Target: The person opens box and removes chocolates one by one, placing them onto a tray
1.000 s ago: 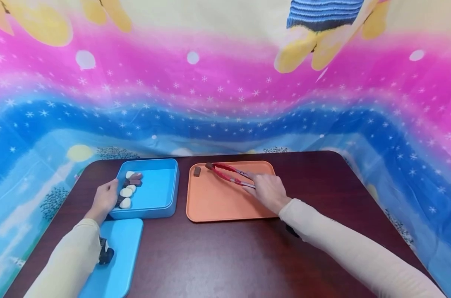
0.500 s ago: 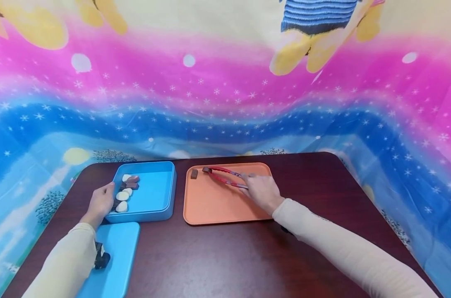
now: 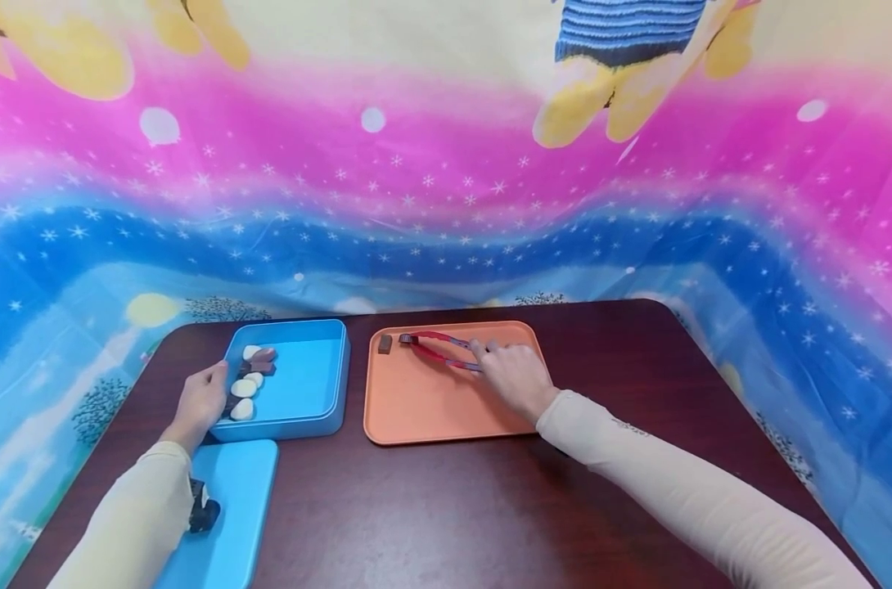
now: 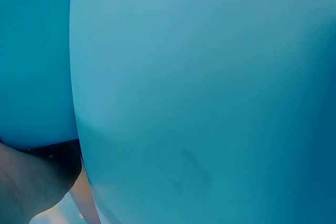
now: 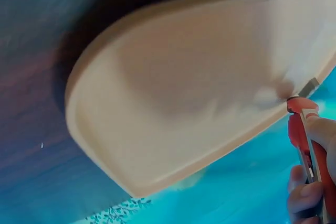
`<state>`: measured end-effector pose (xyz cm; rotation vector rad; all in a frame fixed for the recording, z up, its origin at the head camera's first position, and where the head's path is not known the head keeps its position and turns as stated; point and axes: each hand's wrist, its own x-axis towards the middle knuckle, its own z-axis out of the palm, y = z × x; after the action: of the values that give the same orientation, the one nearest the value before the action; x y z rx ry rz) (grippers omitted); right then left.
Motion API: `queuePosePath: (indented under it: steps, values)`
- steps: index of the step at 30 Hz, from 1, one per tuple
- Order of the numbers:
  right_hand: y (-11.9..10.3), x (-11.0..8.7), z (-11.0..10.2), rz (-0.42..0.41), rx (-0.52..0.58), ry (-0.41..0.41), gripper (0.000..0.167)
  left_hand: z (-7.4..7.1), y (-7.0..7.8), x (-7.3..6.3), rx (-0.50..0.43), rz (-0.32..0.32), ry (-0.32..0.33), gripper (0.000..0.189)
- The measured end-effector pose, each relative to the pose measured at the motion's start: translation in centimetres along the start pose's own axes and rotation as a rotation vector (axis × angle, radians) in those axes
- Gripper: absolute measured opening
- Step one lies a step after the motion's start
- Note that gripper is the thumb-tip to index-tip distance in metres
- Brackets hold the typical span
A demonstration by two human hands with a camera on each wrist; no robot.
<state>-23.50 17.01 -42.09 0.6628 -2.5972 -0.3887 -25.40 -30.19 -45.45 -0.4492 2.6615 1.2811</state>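
In the head view my right hand (image 3: 515,375) grips red-and-silver tongs (image 3: 446,353) over the orange tray (image 3: 431,409). A brown chocolate piece (image 3: 405,339) is at the tongs' tips, low over the tray's far left part. A second brown chocolate piece (image 3: 384,344) lies just left of it. My left hand (image 3: 201,399) holds the left wall of the blue box (image 3: 340,384), fingers outside and partly hidden. White and brown pieces (image 3: 247,384) line that side within the box. The right wrist view shows the tongs (image 5: 303,135) close to the tray's rim.
A blue lid (image 3: 232,499) lies on the dark wooden table (image 3: 402,507) in front of the box, under my left forearm. Behind the table hangs a patterned cloth backdrop (image 3: 446,196).
The tongs' tips have come down and slightly left, bringing the brown chocolate piece nearer to the one on the tray. My left hand stays on the box wall. The head view has shifted slightly.
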Motion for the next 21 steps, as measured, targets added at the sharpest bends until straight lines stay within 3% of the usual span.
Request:
queuePosePath:
  steps: [9, 12, 17, 21]
  values:
    - [-0.03, -0.21, -0.15, 0.032, 0.020, -0.048, 0.032, 0.28, -0.04, -0.30, 0.018, -0.004, 0.021, 0.073]
    - [0.02, -0.04, -0.26, 0.044, 0.027, -0.052, 0.029, -0.09, 0.26, -0.39, 0.013, 0.024, 0.007, 0.073]
    - [0.06, -0.14, -0.32, 0.096, 0.148, -0.063, 0.032, 0.18, 0.16, -0.48, 0.012, 0.017, 0.035, 0.074]
    - [0.19, -0.06, -0.54, 0.175, 0.271, -0.137, 0.043, 0.26, 0.10, -0.42, 0.024, 0.003, 0.039, 0.071]
